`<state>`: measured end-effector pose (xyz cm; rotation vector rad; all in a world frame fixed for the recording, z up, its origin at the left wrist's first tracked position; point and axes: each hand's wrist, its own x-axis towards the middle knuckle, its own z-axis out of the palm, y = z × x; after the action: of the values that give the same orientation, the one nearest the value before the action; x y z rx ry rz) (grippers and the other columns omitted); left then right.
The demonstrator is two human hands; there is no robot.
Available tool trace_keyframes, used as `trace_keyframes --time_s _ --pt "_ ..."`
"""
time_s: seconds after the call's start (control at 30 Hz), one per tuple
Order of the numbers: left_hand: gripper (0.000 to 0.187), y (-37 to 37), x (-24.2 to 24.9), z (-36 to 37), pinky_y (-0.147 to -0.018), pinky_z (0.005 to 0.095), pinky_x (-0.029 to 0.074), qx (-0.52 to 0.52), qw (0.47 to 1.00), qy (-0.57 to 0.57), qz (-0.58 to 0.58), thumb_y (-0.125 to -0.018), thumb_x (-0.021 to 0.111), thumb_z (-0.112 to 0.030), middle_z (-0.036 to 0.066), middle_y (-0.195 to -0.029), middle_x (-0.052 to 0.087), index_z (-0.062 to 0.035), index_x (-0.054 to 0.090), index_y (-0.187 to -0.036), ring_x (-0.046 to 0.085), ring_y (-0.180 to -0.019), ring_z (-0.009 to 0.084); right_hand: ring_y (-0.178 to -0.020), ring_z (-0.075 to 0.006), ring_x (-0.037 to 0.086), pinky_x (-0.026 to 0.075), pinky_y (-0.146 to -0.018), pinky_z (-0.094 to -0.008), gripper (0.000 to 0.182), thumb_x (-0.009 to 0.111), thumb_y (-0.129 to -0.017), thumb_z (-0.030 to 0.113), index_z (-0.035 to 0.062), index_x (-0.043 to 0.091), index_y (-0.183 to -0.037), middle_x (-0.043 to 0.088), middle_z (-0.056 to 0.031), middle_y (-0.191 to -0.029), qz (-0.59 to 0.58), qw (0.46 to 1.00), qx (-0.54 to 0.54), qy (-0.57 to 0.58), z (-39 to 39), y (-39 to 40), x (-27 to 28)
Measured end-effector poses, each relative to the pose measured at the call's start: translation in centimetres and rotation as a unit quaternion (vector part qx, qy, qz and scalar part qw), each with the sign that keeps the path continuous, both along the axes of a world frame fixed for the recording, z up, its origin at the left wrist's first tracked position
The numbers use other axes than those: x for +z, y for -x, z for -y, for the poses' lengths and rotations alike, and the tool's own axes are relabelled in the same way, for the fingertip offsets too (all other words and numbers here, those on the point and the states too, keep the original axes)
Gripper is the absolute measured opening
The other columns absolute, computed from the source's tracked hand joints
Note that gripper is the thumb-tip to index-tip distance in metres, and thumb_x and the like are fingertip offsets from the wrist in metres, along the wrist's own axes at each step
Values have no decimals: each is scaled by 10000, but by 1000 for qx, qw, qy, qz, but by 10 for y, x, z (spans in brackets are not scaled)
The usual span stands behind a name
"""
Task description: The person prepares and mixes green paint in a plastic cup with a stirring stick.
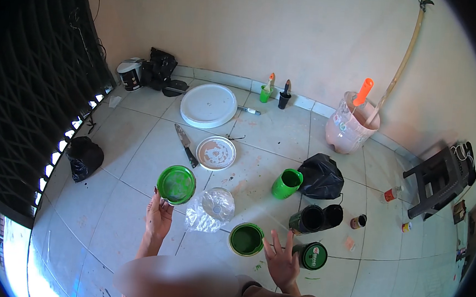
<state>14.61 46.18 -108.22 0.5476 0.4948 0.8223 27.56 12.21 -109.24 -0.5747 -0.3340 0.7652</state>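
My left hand (159,218) grips a round paint can lid (176,184) by its near edge, its upturned face coated in wet-looking green. On the tiled floor stands an uncovered paint can (245,254) with dark green paint inside. Beside its right rim is my right hand (282,261), fingers spread and holding nothing. A closed can with a green-and-black top (314,256) sits just right of that hand. Between the lid and the paint can lies crumpled clear plastic (210,211) with a round disc in it.
Dark containers (307,219), a green cup (287,185) and a black bag (322,177) stand to the right. Farther off are a knife (185,145), a white lid (208,106), two brushes in cups (266,90) and a pink-stained bucket (350,126). A dark stool (440,176) is far right.
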Motion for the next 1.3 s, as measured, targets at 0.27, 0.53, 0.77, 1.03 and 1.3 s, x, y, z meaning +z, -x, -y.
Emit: trace_keyframes --time_s 0.27,0.53,0.77,1.03,1.3 --pt "147 1 -21 1 -814 261 561 -19 1000 16 7 -985 533 -196 -2 -984 657 -101 616 -1060 645 -892 104 -1326 -360 413 288 -1140 -445 662 578 -937 191 249 235 -1499 217 -248 -1528 -86 994 -21 70 14 -8 6" --pt "162 -5 -13 12 -808 270 560 -21 999 22 -21 -986 534 -218 6 -1007 663 -102 616 -1063 648 -900 114 -1262 -298 503 363 -1107 -386 732 660 -858 66 192 290 -1477 270 -299 -1487 -115 990 32 77 -6 -24 45" --pt "191 -4 -16 16 -811 267 550 -53 998 15 -17 -990 526 -239 16 -1018 664 -101 610 -1090 646 -905 119 -1318 -333 437 295 -1131 -397 802 509 -853 0 182 115 -1527 257 -256 -1512 -81 992 -36 86 -4 -29 34" --pt "200 -32 -26 59 -863 331 534 -180 983 12 -41 -992 511 -194 29 -1088 650 -75 612 -1118 639 -954 167 -1423 -340 246 194 -1164 -430 931 613 -764 -58 77 81 -1517 211 -205 -1540 102 956 -53 272 29 -28 -68" --pt "237 -46 -32 109 -856 343 533 -312 946 63 -57 -985 529 -170 37 -1122 665 -83 630 -1181 649 -981 181 -1444 -326 182 167 -1167 -450 1152 893 -622 205 28 158 -1492 188 -200 -1544 411 857 -11 311 -14 -43 27"
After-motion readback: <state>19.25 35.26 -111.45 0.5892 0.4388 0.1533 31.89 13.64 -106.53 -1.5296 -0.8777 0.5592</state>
